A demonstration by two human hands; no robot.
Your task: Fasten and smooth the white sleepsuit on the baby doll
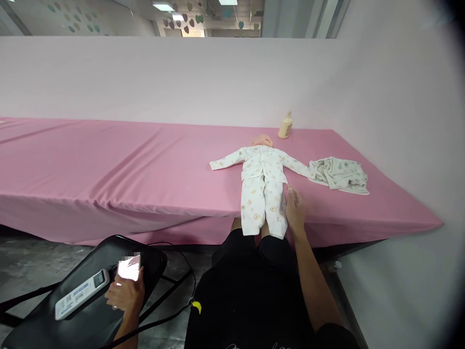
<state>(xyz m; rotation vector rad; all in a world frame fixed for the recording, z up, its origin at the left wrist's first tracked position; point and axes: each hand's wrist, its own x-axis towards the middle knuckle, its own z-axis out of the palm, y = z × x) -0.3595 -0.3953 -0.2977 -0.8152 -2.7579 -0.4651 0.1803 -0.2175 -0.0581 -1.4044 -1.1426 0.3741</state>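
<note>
My left hand (126, 291) is closed round a phone (129, 268) with a bright screen, held over the black chair at the lower left. My right hand (295, 209) rests at the table's front edge, loosely open, beside the baby trousers (253, 203). These white patterned trousers hang partly over the edge above my knees. A matching long-sleeved baby top (261, 162) lies above them, its sleeves spread out. At its collar shows a skin-coloured doll's head (262, 140). Whether my right fingertips touch the cloth, I cannot tell.
A pink sheet (163, 165) covers the long table. A crumpled patterned cloth (339, 174) lies to the right, and a cream pump bottle (285, 126) stands at the back. On the black chair (90, 334) lies a white device with a small screen (82, 294). A black cable passes nearby.
</note>
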